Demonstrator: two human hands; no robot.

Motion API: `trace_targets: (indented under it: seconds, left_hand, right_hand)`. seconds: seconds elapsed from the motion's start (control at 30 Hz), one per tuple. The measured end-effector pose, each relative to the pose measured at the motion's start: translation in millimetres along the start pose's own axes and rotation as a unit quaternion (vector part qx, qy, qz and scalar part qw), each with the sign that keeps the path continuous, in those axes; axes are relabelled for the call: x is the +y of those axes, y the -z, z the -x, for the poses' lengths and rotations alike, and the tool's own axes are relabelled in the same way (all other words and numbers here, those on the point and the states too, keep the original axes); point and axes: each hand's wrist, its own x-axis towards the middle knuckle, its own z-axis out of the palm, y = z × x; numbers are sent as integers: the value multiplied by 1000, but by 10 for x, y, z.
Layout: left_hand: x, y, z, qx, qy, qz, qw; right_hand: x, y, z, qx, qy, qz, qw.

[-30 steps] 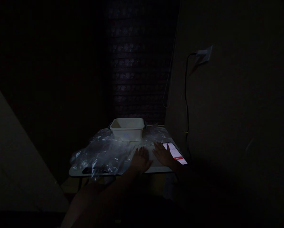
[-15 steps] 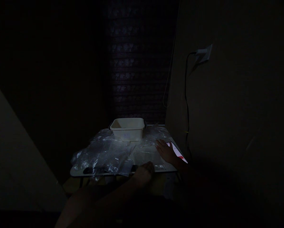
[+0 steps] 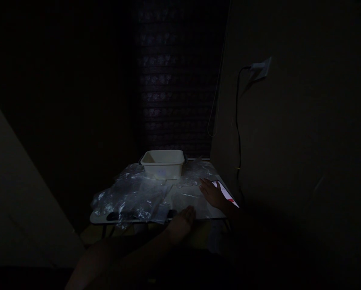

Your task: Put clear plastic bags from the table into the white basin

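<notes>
The scene is very dark. On a small folding table [image 3: 100,219], a clear plastic bag [image 3: 186,199] lies flat between my hands. My right hand [image 3: 212,194] rests on the bag's right side, fingers stretched out and open. At the table's front edge, my left hand [image 3: 182,222] is laid over the near side of the bag; its fingers look extended and flat, though the dark blurs them. More crumpled clear plastic bags [image 3: 132,195] spread over the left of the table. A phone [image 3: 227,195] with a lit screen sits just beyond my right hand, partly covered by it.
A white plastic basin [image 3: 165,171] with dark handles stands at the back of the table, among loose plastic [image 3: 198,171]. A black cord [image 3: 237,121] hangs from a wall outlet [image 3: 260,69] on the right. Behind is a dark patterned blind [image 3: 159,96].
Both hands stay nearly in place on the bag. The view has shifted slightly, and the glare on the bag near its front edge has faded.
</notes>
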Motion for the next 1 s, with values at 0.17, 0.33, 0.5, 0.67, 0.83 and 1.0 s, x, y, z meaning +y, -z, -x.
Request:
trace_targets:
  seconds: [0.17, 0.33, 0.5, 0.67, 0.83, 1.0]
  left_hand:
    - [-55, 17, 29, 17, -33, -4, 999]
    - [-79, 92, -6, 46, -9, 53, 998]
    - [-261, 411, -116, 96, 105, 254, 957]
    - [-623, 703, -252, 175, 248, 606, 735]
    - [-787, 741, -300, 218, 299, 782, 501]
    - [-735, 698, -304, 161, 320, 834, 421]
  right_hand:
    - [6, -4, -11, 0, 9, -20, 1000]
    - [18, -20, -7, 17, -7, -96, 995]
    - [103, -37, -146, 20, -76, -350, 933]
    - [97, 118, -272, -54, -179, -720, 669]
    - [-41, 313, -176, -242, -143, -844, 457]
    - [-137, 275, -159, -223, -131, -856, 447]
